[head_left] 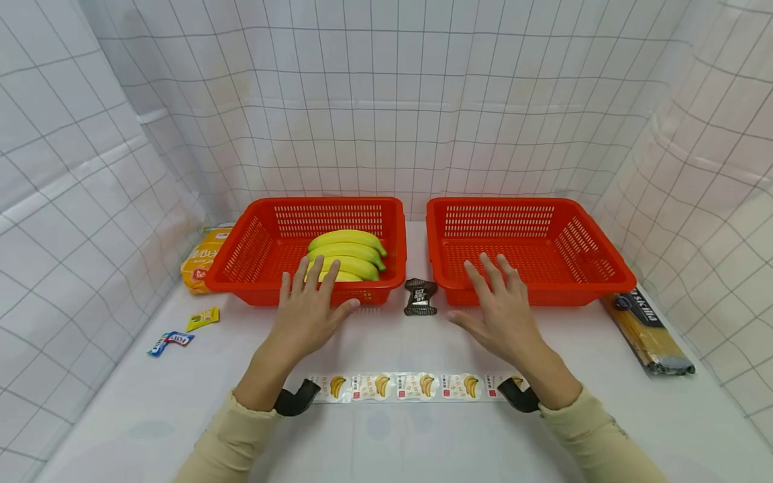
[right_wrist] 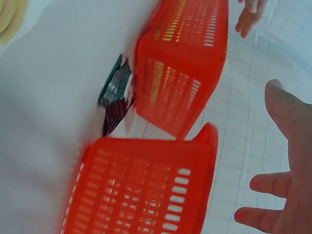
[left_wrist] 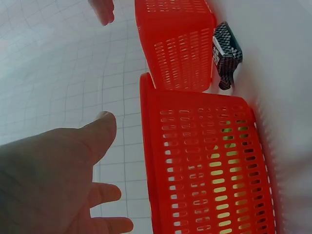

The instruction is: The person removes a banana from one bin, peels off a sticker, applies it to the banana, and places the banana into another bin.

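My left hand [head_left: 308, 315] hovers in front of the left red plastic basket [head_left: 260, 293] with its fingers spread and nothing held. A bunch of yellow bananas [head_left: 350, 251] lies in that basket, partly covered by the fingertips in the head view. My right hand [head_left: 504, 315] is likewise spread, its fingertips overlapping the front rim of the right red basket [head_left: 580, 293]. In the left wrist view, the thumb and fingers [left_wrist: 103, 193] stand apart from the basket side. The right wrist view shows the right thumb [right_wrist: 282, 105] extended beside the other basket.
A black wrapped packet [head_left: 419, 297] lies between the baskets. A strip of banana-printed sachets [head_left: 413, 387] crosses the front. At left are an orange bag [head_left: 202, 261], a yellow sachet [head_left: 202, 318] and small blue-and-red wrapped pieces [head_left: 170, 340]. A spaghetti pack [head_left: 649, 332] lies at right.
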Motion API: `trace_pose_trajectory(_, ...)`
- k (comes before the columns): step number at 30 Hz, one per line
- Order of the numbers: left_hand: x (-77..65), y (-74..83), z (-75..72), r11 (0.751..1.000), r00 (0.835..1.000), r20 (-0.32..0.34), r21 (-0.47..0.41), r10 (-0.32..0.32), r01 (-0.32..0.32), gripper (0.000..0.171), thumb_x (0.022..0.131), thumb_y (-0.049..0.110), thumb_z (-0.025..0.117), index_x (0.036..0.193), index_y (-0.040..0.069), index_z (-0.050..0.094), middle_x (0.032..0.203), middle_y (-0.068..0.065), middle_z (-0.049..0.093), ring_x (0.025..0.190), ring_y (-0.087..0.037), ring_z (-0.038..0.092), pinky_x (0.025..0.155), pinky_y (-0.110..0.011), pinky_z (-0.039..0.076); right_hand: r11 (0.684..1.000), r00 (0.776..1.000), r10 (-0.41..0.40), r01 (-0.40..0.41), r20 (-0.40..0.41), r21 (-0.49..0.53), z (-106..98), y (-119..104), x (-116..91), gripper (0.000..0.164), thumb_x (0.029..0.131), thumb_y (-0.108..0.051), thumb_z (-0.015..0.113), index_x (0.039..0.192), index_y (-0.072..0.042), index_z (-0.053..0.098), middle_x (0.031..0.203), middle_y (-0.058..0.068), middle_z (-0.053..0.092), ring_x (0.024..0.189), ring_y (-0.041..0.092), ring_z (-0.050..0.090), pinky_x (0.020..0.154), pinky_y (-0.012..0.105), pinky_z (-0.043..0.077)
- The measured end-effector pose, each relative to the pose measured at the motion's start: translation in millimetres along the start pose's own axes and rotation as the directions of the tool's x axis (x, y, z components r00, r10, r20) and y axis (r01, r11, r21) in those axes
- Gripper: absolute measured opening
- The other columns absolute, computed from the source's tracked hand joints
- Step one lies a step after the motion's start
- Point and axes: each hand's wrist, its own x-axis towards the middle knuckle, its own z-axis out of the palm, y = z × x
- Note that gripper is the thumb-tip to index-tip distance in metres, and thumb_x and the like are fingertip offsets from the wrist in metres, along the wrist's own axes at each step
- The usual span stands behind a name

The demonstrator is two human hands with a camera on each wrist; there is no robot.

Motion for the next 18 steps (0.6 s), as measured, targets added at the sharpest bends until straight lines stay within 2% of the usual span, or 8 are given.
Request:
trace_pose_trajectory(6,8.1,-13.9,-6.5,0.999,0.999,-0.032,-0.037,0.016,-0.018,0.076,0.09,0.047,0.055,0.15,0.013,0.023,0.155,-0.02,0.017,0.144,-0.041,0.008,0.113,-0.062,0.009,0.987,0.999,-0.039,0.042,-0.023,0.152,0.8,-17.6,8.2,0.082,0.08,-0.049,0.068,0.145,-0.012,0.034,0.152,0.015,0.029,0.141,0.036,0.019,0.109,0.06,0.024)
trace_pose_trajectory(12,21.1,-30.7,-15.7,0.998,0.999,-0.039,-0.064,0.018,-0.02,0.071,0.091,0.039,0.056,0.149,0.011,0.025,0.154,-0.021,0.02,0.143,-0.041,0.01,0.112,-0.063,0.013,0.946,0.998,-0.052,0.061,-0.037,0.318,6.7,-37.3,18.5,0.074,0.083,-0.041,0.068,0.143,-0.011,0.037,0.147,0.013,0.037,0.134,0.031,0.03,0.104,0.055,0.037)
trace_pose_trajectory(18,37.3,-48.7,-23.1,0.991,0.999,-0.028,-0.127,0.03,-0.033,0.065,0.091,0.032,0.058,0.147,0.011,0.03,0.149,-0.021,0.027,0.139,-0.042,0.018,0.109,-0.063,0.021,0.91,0.998,-0.042,0.056,-0.044,0.411,13.9,-56.9,32.6,0.068,0.086,-0.037,0.066,0.141,-0.01,0.04,0.144,0.012,0.042,0.13,0.03,0.039,0.104,0.052,0.039)
